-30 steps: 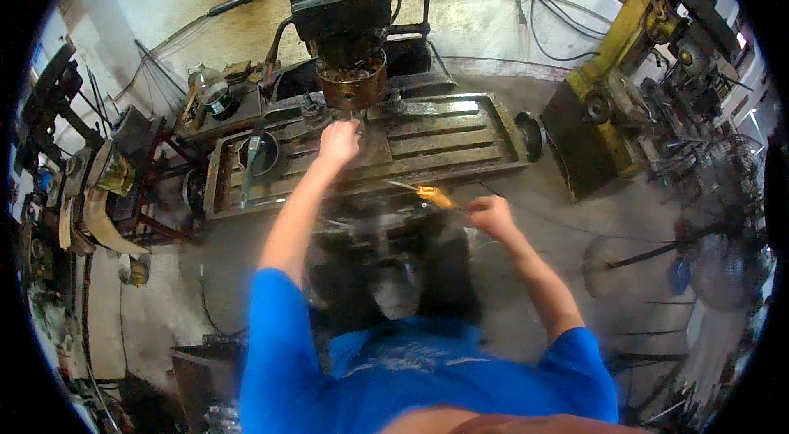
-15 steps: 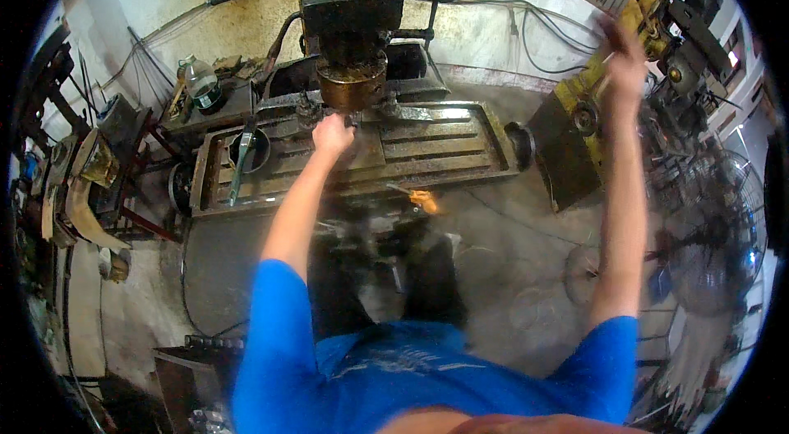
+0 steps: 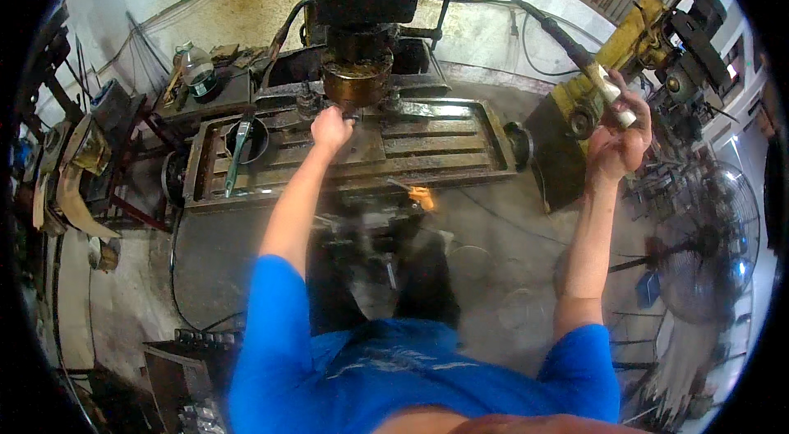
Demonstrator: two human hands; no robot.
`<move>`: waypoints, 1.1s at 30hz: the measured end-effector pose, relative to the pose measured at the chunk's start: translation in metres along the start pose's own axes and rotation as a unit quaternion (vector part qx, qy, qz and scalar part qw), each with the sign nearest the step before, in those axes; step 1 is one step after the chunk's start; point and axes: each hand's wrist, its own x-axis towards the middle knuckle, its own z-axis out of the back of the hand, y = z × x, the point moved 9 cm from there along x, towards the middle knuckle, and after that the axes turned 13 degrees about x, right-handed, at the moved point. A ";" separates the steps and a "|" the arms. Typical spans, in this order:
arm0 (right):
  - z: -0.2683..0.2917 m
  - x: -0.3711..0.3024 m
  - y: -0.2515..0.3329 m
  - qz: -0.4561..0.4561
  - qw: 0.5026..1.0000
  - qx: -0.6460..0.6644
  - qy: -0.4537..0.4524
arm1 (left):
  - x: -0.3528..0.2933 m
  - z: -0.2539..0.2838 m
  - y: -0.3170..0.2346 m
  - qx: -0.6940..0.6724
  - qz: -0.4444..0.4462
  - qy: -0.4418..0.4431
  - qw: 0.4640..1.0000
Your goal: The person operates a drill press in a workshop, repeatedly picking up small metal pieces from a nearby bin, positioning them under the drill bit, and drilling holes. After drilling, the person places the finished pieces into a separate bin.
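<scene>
My left hand point(image 3: 331, 130) is closed just below the brass-coloured spindle head point(image 3: 357, 82) of a large, dark milling machine. A small dark piece shows beside its fingers, but what they hold is hidden. At the right, my raised right hand point(image 3: 618, 146) has its fingers curled round the pale wrapped grip of a long lever point(image 3: 552, 27). That lever slants down from the machine's head to my palm. Beneath the spindle lies the slotted machine table point(image 3: 436, 156). A green-handled brush point(image 3: 237, 159) rests across a dark round pan point(image 3: 260, 144) on the table's left end.
An orange-handled tool point(image 3: 422, 198) sits at the table's front edge. On the left bench stands a clear plastic bottle point(image 3: 200, 76). A yellow machine point(image 3: 567, 117) and a large fan point(image 3: 708, 243) stand at the right. The table's handwheel point(image 3: 519, 146) juts toward the yellow machine.
The lever has swung down from nearly level to a steep slant. My right hand, blurred and apart from it before, now grips its end. My left hand stays at the spindle.
</scene>
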 end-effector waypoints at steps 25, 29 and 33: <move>-0.006 -0.018 -0.003 0.033 0.999 -0.018 -0.029 | -0.001 -0.004 0.001 -0.002 -0.015 -0.056 0.998; -0.001 -0.025 -0.007 0.041 0.999 -0.008 -0.030 | -0.001 -0.007 0.001 -0.001 -0.003 -0.014 1.000; -0.006 -0.023 -0.010 0.029 0.999 0.001 -0.021 | 0.003 -0.002 0.017 -0.091 -0.020 -0.028 0.995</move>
